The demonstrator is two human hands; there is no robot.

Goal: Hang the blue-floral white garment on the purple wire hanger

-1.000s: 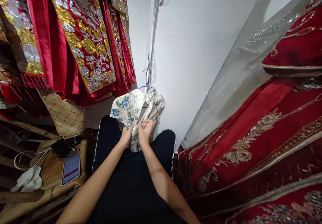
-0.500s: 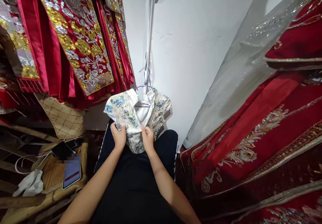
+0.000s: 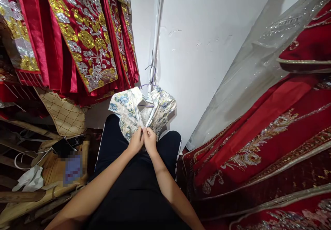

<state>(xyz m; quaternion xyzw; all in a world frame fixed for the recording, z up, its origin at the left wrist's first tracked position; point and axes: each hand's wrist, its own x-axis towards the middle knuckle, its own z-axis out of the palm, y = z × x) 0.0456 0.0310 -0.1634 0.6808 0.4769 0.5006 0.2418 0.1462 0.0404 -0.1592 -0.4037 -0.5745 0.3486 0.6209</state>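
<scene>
A cream short-sleeved top (image 3: 128,109) with blue and green flowers hangs on a thin purple hanger (image 3: 154,73) in front of my knees. Its collar and upper front lie apart in a V. My left hand (image 3: 137,139) is closed on one front edge of the top at the bottom of that V. Right beside it, my right hand (image 3: 150,138) pinches the other front edge. The fingertips of both hands nearly touch, and any small fastener between them is hidden. The lower part of the top is covered by my hands.
A metal pole (image 3: 157,30) stands against the white wall (image 3: 196,61). Red embroidered garments (image 3: 90,47) hang at left, more red gowns (image 3: 245,147) and a clear garment cover (image 3: 232,75) at right. A bamboo chair (image 3: 49,192) at lower left bears a phone (image 3: 73,168), a tissue and a cable.
My left hand has moved right from the side of the top to its front edge and now meets my right hand. The two front edges have come together at the hands.
</scene>
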